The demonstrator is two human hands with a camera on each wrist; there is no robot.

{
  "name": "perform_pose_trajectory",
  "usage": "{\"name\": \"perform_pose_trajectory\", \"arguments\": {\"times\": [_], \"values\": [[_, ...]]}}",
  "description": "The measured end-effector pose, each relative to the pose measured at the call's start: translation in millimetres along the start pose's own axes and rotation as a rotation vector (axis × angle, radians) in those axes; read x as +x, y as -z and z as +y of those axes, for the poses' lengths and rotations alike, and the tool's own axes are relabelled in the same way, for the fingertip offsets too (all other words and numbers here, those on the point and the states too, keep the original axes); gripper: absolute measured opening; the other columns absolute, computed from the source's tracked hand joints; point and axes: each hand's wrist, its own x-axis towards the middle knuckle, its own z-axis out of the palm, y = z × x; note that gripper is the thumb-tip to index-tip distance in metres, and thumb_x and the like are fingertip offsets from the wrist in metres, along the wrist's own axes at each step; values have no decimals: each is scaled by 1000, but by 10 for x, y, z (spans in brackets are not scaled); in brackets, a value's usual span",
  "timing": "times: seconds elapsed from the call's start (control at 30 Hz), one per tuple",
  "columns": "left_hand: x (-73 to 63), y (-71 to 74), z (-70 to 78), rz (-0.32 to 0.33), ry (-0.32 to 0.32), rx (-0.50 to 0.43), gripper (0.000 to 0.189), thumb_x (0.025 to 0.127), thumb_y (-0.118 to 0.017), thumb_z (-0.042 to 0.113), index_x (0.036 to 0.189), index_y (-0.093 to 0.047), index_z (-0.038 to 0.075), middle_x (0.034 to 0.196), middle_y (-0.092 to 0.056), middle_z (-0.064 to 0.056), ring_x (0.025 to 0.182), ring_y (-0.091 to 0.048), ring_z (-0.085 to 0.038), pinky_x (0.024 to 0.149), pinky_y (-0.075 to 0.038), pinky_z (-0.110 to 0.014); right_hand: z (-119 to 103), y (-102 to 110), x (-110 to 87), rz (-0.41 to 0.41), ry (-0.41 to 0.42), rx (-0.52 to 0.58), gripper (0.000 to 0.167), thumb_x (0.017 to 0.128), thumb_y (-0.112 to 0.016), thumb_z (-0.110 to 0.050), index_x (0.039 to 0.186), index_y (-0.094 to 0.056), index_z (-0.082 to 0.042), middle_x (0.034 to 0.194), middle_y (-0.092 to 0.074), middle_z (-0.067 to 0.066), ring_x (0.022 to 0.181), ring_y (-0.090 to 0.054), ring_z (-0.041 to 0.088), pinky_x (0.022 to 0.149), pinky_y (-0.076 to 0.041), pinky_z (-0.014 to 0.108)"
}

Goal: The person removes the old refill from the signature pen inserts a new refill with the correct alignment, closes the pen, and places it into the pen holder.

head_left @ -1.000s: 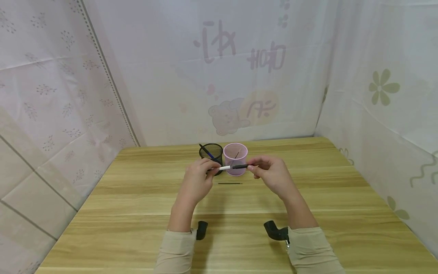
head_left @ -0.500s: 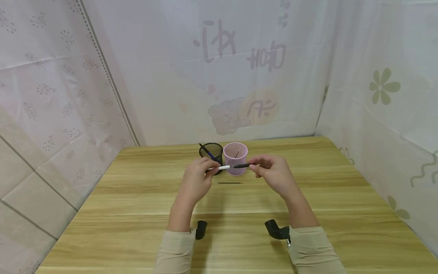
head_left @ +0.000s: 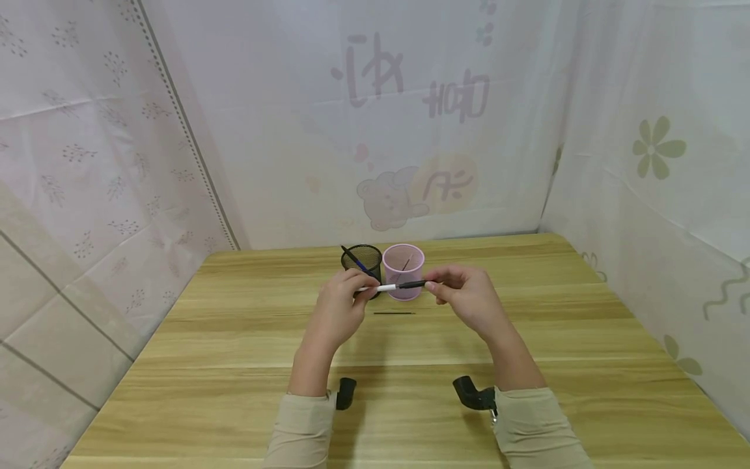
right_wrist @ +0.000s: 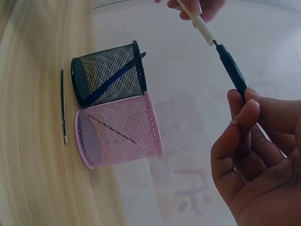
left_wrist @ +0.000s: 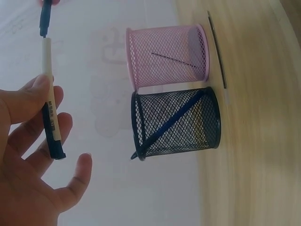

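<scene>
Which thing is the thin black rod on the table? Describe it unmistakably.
On the wood-grain table, a round black mesh cup stands beside a round pink mesh cup. Just in front of them lies the thin, straight black rod. Unlike the thin dark stick slanting inside the pink cup, it lies flat on the wood.

white barrel (head_left: 387, 287), smooth plastic — black cup (right_wrist: 108, 69), metal mesh — table (head_left: 404, 423), wood-grained
</scene>
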Motion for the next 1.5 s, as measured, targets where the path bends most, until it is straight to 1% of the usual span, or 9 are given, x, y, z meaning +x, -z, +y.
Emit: {"name": "perform_pose_trajectory", "arguments": {"times": [0.27,0.47,0.87,1.1,1.17,1.23,1.37,1.43,1.5], "values": [[-5,5,-27,0,19,-7,8,98,-76,11,105,-81,11,106,-77,-1,102,-70,-23,88,-58,-40,-25,31,-4,17,-33,-27,17,102,-74,-16,114,-78,-5,100,-77,2,84,-67,18,78,-57,27],[3,11,-10,-17,9,-10,9,98,-77,12,106,-81,12,106,-78,-1,101,-70,-23,87,-58,-40,-22,22,9,4,-15,3,16,101,-74,-12,112,-78,-2,99,-76,2,82,-67,17,77,-58,26],[-3,6,-11,-14,0,-15,9,98,-76,11,105,-81,11,106,-77,-2,100,-71,-22,86,-58,-39,-44,27,-3,3,-6,3,17,101,-74,-13,113,-78,-2,100,-76,3,81,-67,16,76,-58,25],[-9,31,-30,-16,22,-44,9,99,-75,9,107,-80,10,109,-76,-2,104,-71,-22,90,-60,-40,-53,59,-15,13,-8,7,18,101,-73,-12,115,-77,-1,96,-75,-1,80,-66,13,76,-57,25],[-6,30,-34,-11,11,-58,9,99,-75,9,107,-80,10,108,-76,-2,102,-71,-21,89,-60,-39,-39,54,-8,11,-4,15,18,101,-74,-12,114,-77,0,95,-75,-2,79,-66,13,75,-57,25],[-4,25,-37,-9,-1,-87,9,99,-75,9,106,-80,10,107,-75,-2,100,-71,-20,88,-61,-40,-31,40,-2,9,1,22,17,101,-74,-11,114,-77,-1,97,-76,0,79,-66,13,75,-57,25],[-5,17,-36,-1,-21,-143,9,98,-76,7,105,-80,8,107,-75,-3,96,-70,-19,84,-62,-39,-37,25,0,6,25,26,17,100,-74,-10,113,-78,1,104,-78,11,77,-66,12,75,-58,25],[-8,17,-36,7,-26,-158,9,98,-76,6,106,-80,7,107,-75,-4,95,-70,-19,84,-62,-37,-46,27,-6,9,30,20,17,101,-74,-11,113,-78,1,105,-78,11,77,-66,12,75,-58,25],[-10,16,-39,20,-33,-169,9,97,-76,5,105,-80,6,107,-75,-5,96,-71,-19,84,-63,-35,-52,32,-12,17,26,10,17,101,-74,-12,113,-78,0,103,-78,8,78,-66,12,75,-58,25]]}}
